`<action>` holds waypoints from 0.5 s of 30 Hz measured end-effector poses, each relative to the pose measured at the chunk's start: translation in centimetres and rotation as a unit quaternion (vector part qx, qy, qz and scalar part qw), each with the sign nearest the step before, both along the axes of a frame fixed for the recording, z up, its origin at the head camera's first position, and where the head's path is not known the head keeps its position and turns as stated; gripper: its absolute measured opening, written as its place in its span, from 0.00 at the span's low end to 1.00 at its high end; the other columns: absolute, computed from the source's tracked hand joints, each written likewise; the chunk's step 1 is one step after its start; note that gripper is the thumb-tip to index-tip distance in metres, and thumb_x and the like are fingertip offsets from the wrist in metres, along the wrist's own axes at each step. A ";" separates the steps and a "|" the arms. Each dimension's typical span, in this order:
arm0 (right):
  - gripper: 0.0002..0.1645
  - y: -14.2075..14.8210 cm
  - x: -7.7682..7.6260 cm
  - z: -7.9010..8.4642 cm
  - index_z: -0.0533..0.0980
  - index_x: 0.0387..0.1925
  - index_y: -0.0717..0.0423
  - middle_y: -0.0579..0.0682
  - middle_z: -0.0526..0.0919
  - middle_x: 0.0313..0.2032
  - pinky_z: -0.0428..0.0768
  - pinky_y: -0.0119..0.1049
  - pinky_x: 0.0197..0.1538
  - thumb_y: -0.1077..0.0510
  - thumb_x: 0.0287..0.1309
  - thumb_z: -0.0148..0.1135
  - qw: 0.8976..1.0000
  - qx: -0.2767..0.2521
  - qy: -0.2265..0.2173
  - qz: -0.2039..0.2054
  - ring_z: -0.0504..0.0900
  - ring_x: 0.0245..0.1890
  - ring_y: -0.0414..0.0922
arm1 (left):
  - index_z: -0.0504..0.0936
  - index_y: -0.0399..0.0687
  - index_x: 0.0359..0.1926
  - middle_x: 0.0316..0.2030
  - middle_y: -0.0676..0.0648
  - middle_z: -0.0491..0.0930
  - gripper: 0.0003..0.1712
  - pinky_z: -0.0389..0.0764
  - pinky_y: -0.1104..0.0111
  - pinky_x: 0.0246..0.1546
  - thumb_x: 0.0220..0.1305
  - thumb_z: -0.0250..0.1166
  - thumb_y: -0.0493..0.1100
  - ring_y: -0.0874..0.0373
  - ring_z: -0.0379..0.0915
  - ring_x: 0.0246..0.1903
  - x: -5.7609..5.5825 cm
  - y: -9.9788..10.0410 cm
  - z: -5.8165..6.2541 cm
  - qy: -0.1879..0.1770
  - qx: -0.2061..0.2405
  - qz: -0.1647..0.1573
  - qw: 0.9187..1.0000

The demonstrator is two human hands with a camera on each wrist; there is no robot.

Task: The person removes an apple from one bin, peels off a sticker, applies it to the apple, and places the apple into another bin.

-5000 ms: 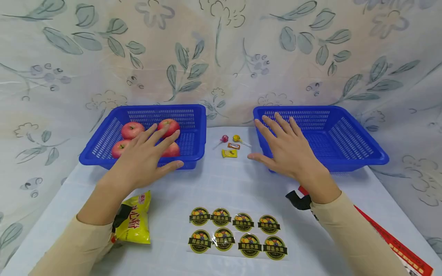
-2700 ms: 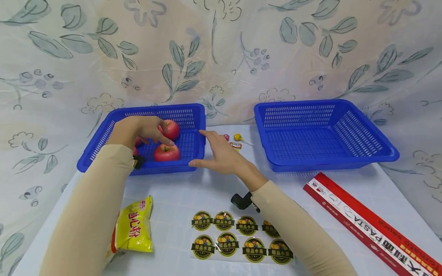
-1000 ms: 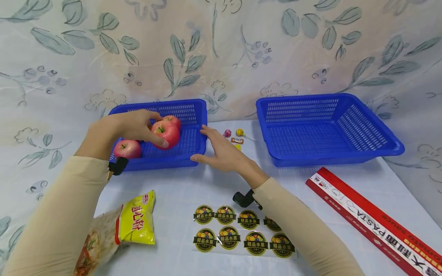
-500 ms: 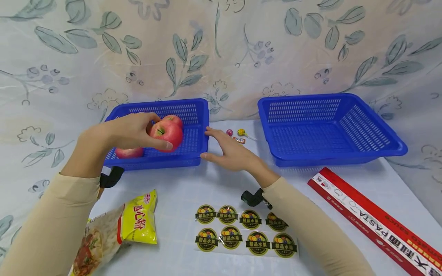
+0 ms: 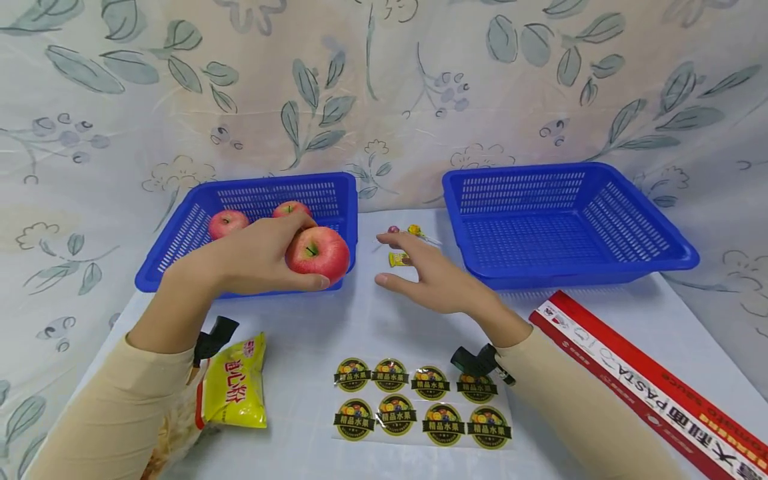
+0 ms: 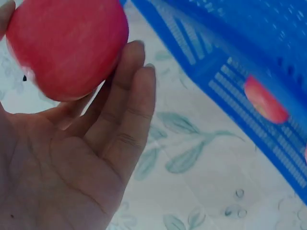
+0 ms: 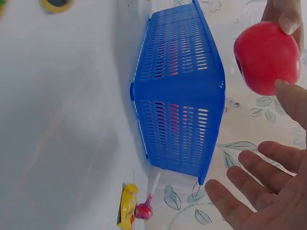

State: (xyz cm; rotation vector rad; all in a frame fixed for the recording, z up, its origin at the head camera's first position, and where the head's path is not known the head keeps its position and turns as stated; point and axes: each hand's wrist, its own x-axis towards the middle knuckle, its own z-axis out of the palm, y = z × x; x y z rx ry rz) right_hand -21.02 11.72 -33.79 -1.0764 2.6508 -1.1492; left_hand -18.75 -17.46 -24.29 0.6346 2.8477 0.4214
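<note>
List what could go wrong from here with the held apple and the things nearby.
The held apple might slip and drop: only the left hand grips it. The right hand, if lowered, could brush the sweets on the table, which it partly hides in the head view.

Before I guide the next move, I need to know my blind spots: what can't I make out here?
- Front floor of the left basket, head view: behind the left hand.
- Top of the held apple, left wrist view: cut off by the upper edge.
- Part of the yellow candy, head view: behind the right hand.
- Near end of the pasta box, head view: outside the frame.
</note>
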 end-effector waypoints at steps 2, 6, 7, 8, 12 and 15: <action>0.39 0.7 0.5 0.0 0.63 0.75 0.54 0.49 0.69 0.72 0.75 0.49 0.68 0.42 0.71 0.61 1.000 -0.010 0.002 0.005 0.68 0.73 0.48 | 0.67 0.52 0.66 0.50 0.52 0.81 0.47 0.82 0.54 0.53 0.53 0.75 0.67 0.56 0.79 0.49 0.2 0.4 -0.6 0.004 0.029 -0.016 0.999; 0.35 1.8 1.5 -0.1 0.64 0.73 0.51 0.46 0.72 0.70 0.77 0.44 0.66 0.44 0.73 0.61 0.999 -0.040 -0.002 0.013 0.72 0.69 0.44 | 0.65 0.53 0.66 0.51 0.54 0.80 0.47 0.82 0.57 0.56 0.52 0.78 0.62 0.61 0.78 0.49 0.6 1.6 -2.0 0.001 0.077 -0.043 0.996; 0.34 2.1 1.7 -0.1 0.65 0.73 0.50 0.45 0.73 0.69 0.78 0.44 0.65 0.45 0.73 0.61 0.999 -0.051 -0.002 0.014 0.72 0.69 0.43 | 0.65 0.53 0.66 0.52 0.54 0.79 0.47 0.82 0.58 0.56 0.52 0.78 0.62 0.62 0.78 0.49 0.7 1.9 -2.3 0.003 0.085 -0.047 0.995; 0.33 2.3 1.9 -0.1 0.65 0.73 0.50 0.45 0.73 0.68 0.78 0.44 0.65 0.47 0.73 0.61 0.998 -0.061 -0.002 0.014 0.73 0.68 0.43 | 0.64 0.53 0.65 0.52 0.54 0.79 0.48 0.82 0.58 0.56 0.51 0.79 0.62 0.62 0.78 0.49 0.8 2.4 -2.6 0.003 0.091 -0.050 0.995; 0.32 3.2 2.6 0.1 0.66 0.73 0.49 0.45 0.75 0.67 0.80 0.42 0.63 0.52 0.71 0.63 0.996 -0.089 0.008 0.012 0.76 0.66 0.44 | 0.64 0.51 0.64 0.52 0.54 0.78 0.46 0.83 0.63 0.54 0.51 0.79 0.59 0.63 0.78 0.49 0.9 3.9 -3.5 0.007 0.122 -0.075 0.990; 0.31 3.6 2.9 0.0 0.68 0.71 0.51 0.46 0.75 0.67 0.81 0.41 0.62 0.54 0.70 0.64 0.995 -0.099 0.011 0.012 0.78 0.64 0.45 | 0.65 0.51 0.64 0.52 0.55 0.78 0.45 0.83 0.64 0.51 0.52 0.79 0.58 0.63 0.77 0.48 0.9 4.6 -4.2 0.010 0.146 -0.094 0.985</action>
